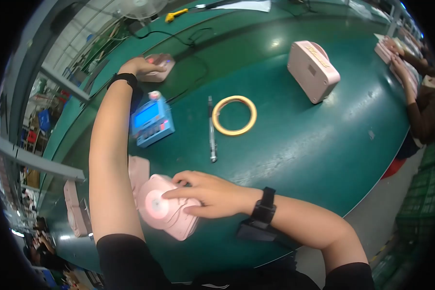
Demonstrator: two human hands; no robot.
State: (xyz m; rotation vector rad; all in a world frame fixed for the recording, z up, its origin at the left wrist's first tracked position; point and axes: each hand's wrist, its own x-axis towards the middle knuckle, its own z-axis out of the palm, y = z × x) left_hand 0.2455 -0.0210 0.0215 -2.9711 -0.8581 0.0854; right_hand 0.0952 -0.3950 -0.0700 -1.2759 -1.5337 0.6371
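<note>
Toward the upper left, my left hand [141, 65] reaches to a pink case [163, 73] with small red and blue spots of colour inside it. The thumb lies over the case while the other fingers are partly hidden, and the hand looks closed on its near side. Low in the middle, my right hand [210, 194] grips a pink device with a round disc [155, 204] on its face. The index finger rests by the disc and the thumb presses the edge. Part of another pink piece [139, 170] shows behind it, partly covered by my left forearm.
A blue meter with a lit screen [152, 121] stands beside my left forearm. Right of it lie a pen [211, 130] and a yellow tape roll [234, 116]. A pink handled case [313, 71] stands farther right. Another person's hands [398, 60] work at the right edge.
</note>
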